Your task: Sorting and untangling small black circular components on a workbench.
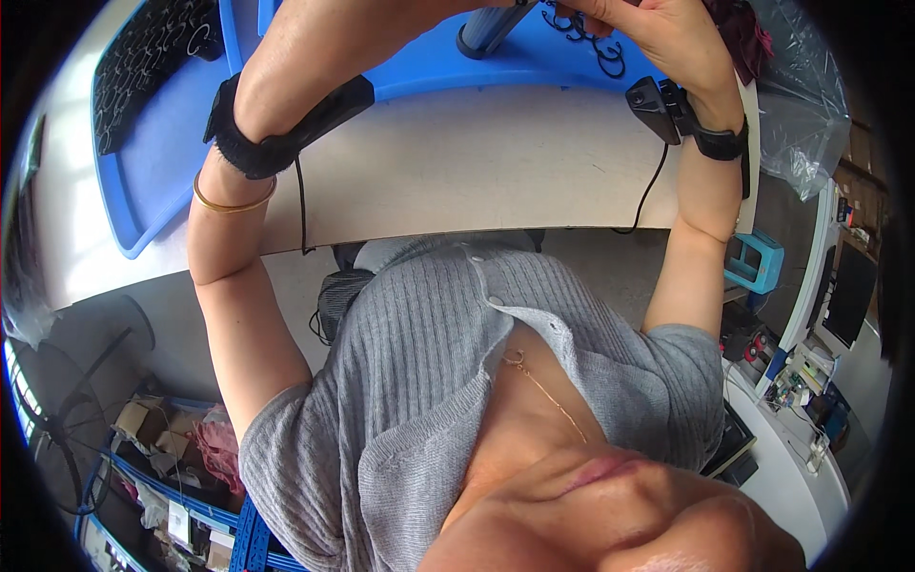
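Observation:
My left hand (353, 33) reaches over a blue tray (429, 71) at the top; its fingers lie past the picture's edge, so their grip is hidden. My right hand (667, 40) is at the top right, thumb and fingers drawn together above several thin black open rings (610, 75). Whatever it pinches is cut off by the upper edge. Between the hands a dark blue-grey cylinder (484, 36) leans in the tray. Each wrist wears a black strap, the left (253, 143) and the right (720, 143) each carrying a small dark device with a cable.
Many black rings lie massed in a dark cluster (157, 62) on the tray's left part. The tray rests on a pale table (457, 162). Clear plastic sheeting (801, 114) hangs at the right, near a turquoise crate (753, 262). A fan (71, 419) and blue shelving are at lower left.

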Demonstrator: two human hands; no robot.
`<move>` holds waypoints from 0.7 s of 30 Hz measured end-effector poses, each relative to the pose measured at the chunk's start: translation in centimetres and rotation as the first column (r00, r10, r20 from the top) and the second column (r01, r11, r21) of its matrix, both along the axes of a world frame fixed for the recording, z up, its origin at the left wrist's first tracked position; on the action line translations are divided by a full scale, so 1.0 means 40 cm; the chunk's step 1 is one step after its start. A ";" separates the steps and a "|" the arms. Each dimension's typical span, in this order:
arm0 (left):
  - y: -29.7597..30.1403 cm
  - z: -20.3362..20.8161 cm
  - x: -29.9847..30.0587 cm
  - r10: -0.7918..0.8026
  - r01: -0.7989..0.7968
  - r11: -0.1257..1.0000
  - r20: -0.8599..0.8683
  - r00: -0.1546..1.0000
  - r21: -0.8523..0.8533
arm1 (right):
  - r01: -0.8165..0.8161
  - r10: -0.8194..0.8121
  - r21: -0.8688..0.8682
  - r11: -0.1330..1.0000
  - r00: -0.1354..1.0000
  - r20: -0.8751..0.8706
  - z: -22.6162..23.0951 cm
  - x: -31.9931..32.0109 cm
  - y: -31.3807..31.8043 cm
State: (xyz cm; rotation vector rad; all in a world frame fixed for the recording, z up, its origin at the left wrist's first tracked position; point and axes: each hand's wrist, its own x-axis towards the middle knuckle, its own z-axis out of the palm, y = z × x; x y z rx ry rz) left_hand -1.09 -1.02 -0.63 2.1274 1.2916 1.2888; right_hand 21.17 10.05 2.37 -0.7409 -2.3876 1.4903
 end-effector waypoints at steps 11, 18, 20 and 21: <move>-0.012 0.013 0.016 0.099 -0.096 0.995 -0.130 0.987 0.026 | 0.025 -0.026 0.043 0.999 0.999 0.037 0.005 -0.002 -0.004; -0.007 0.006 -0.005 0.034 -0.030 0.998 -0.065 0.997 0.057 | 0.109 -0.118 0.213 0.971 0.993 0.028 0.043 0.013 0.013; -0.005 0.007 -0.002 0.014 -0.011 0.998 -0.049 0.999 0.059 | 0.132 -0.107 0.302 0.944 0.989 -0.098 0.025 0.042 0.037; -0.004 0.007 -0.002 0.007 -0.005 0.998 -0.044 0.999 0.061 | 0.114 -0.099 0.271 0.956 0.993 -0.070 0.033 0.056 0.056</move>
